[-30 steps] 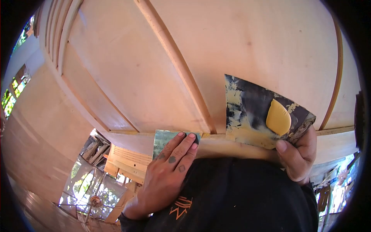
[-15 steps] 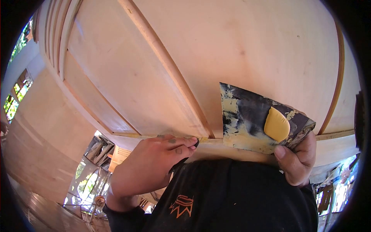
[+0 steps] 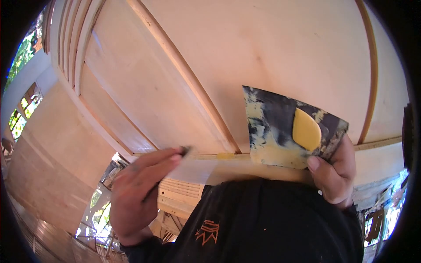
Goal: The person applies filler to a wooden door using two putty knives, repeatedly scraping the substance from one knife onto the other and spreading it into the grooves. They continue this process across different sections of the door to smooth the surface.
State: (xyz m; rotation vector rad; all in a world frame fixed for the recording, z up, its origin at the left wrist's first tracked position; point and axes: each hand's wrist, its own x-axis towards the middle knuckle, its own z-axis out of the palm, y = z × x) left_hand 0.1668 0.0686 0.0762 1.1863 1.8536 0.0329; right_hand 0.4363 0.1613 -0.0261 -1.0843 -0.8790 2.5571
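Note:
My right hand (image 3: 335, 173) grips a dark, smeared putty board (image 3: 274, 127) at its lower right corner, thumb on the front face. A smooth lump of yellow putty (image 3: 306, 129) sits on the board, and paler dried smears cover its left side. On the left, my left hand (image 3: 138, 188) is blurred, its fingers pinched round a small dark scraper (image 3: 186, 151), most of it hidden. The scraper's tip is close to the lower edge of the wooden panel (image 3: 153, 96). A yellow putty patch (image 3: 226, 155) marks the edge rail near the foot of a raised wooden strip (image 3: 188, 79).
Another wooden strip (image 3: 372, 65) runs down the right side of the panelling. Curved slats (image 3: 74, 39) stand at the upper left beside a large bare wooden sheet (image 3: 52, 153). Below the edge is a slotted wooden piece (image 3: 182, 193), close to my black shirt (image 3: 280, 219).
My left hand has moved left with the scraper, away from the strip's foot, uncovering the yellow patch. The putty board has shifted slightly left and up.

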